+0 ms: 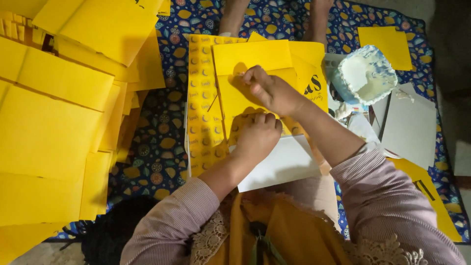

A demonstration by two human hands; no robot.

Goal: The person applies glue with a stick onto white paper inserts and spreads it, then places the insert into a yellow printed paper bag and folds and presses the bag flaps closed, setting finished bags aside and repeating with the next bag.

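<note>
Sleeves up close, then both hands: left hand curled, fingers pressed together on the yellow paper sheet lying on the patterned floor mat; right hand pinching its fold. Looks light, floppy, crease-prone, so grip the edges.

Dim warm light from above, soft shadows, dark corners, slight blur.

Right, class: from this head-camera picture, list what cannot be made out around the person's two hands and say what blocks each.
- Head view: fingertips of the left hand, curled under onto the yellow printed paper sheet.
- Head view: whatever the right hand pinches; its own fingers cover it.
- Head view: inside of the pale blue-and-white paste tub, too blurred.
- Head view: the yellow paper stacks, cut by the left edge.
</note>
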